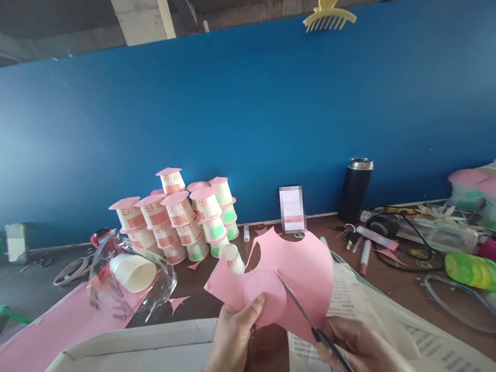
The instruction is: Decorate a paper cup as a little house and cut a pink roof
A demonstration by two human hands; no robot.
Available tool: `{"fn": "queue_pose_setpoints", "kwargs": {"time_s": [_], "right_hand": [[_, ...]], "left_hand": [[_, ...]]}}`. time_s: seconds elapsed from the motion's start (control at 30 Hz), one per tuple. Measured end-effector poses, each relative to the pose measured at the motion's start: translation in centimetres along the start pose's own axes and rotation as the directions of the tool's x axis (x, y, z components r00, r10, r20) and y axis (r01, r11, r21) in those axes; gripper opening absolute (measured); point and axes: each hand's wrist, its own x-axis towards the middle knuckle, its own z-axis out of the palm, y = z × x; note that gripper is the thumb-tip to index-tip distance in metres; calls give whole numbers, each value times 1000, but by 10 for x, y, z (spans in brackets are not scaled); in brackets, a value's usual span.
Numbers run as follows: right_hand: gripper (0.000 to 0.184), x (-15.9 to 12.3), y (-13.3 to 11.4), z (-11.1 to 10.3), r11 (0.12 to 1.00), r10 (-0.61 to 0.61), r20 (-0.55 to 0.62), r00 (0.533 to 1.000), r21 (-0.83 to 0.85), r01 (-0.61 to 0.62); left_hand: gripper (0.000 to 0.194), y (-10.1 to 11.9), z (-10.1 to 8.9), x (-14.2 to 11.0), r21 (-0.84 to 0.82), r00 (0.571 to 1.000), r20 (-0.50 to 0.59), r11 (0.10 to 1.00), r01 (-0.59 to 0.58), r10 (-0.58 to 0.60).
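My left hand [237, 340] pinches a sheet of pink paper [308, 267] in front of me, thumb on top near a round pink disc shape [266, 292]. Curved pieces are cut out of the sheet's upper edge. In my right hand [352, 343] is a pair of dark-handled scissors [299, 307], its blades lying across the pink paper beside the disc. How far the blades are apart is hard to see. Behind the paper stands a single white paper cup [231, 259] with a drawn window. Stacked paper cups [177, 213] with pink roofs rise further back.
On the left lie a plastic bag of white cups [133, 273], pink paper [71, 323] and a white box [128, 359]. A phone [292, 208] leans on the blue partition [243, 124]. At right are a black bottle [356, 190], markers [377, 237], cables and printed sheets [358, 308].
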Motion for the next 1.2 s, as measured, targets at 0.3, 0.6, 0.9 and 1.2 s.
{"fn": "queue_pose_setpoints", "kwargs": {"time_s": [0.3,0.6,0.9,1.2], "right_hand": [[41,1,0,-2,999,-37,-9,999,0,37],[46,0,1,-2,1000,15,2,1000,20,-15],[44,0,-3,-3,999,-3,-15,1000,-36,2],[42,1,2,-2,1000,-7,-32,999,-18,6]], "left_hand": [[47,-2,-3,2,59,1000,6,998,-31,30],[45,-4,-5,5,111,999,-14,993,-36,38],[39,-6,-7,5,82,997,-56,996,-41,46],[29,-16,-20,11,67,998,-46,997,-43,46]]}}
